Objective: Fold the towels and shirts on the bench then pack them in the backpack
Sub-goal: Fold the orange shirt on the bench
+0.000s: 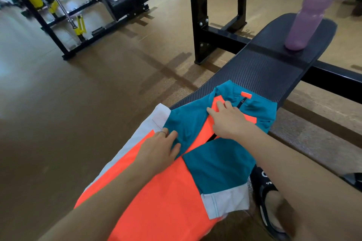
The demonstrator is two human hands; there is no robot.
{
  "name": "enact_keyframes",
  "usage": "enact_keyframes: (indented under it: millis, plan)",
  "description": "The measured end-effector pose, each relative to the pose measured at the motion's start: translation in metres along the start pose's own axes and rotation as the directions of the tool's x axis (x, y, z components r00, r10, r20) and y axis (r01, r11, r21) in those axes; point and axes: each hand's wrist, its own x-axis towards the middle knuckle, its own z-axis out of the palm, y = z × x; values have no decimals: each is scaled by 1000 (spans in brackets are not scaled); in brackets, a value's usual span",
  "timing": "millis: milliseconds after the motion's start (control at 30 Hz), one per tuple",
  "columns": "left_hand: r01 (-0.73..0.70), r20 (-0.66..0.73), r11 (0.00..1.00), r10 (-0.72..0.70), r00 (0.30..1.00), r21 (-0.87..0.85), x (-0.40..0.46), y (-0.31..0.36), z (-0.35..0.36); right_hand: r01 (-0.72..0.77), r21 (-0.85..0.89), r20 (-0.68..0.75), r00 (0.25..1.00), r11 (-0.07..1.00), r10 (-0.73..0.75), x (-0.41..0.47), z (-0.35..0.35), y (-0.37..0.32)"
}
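Note:
An orange, teal and white shirt (168,188) lies spread along the black padded bench (264,68), collar end away from me. Its right sleeve is folded inward across the body. My left hand (160,150) lies flat with straight fingers on the teal left sleeve near the shoulder. My right hand (229,121) presses flat on the chest just below the collar. No backpack or towel is in view.
A purple water bottle (305,15) with a grey lid stands upright at the bench's far end. Black weight racks and a barbell (56,0) fill the back left. Brown gym floor (68,113) lies left of the bench. My sandalled foot (270,201) rests at right.

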Motion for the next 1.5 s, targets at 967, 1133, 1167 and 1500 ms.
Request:
enact_keyframes:
  millis: [967, 1133, 1167, 1500]
  plan:
    - [317, 19, 775, -366, 930, -548, 53, -80, 3, 9, -14, -55, 998, 1000, -10, 15, 13, -15]
    - [261, -33, 813, -325, 945, -520, 23, -83, 8, 468, -50, -226, 855, 882, -467, -2, 25, -55]
    - [262, -43, 791, -341, 939, -553, 19, -83, 8, 519, -86, -255, 814, 850, -522, -4, 31, -64]
    - [280, -64, 680, -434, 899, -678, 25, -78, -17, 541, -300, -482, 625, 786, -614, 2, 43, -94]
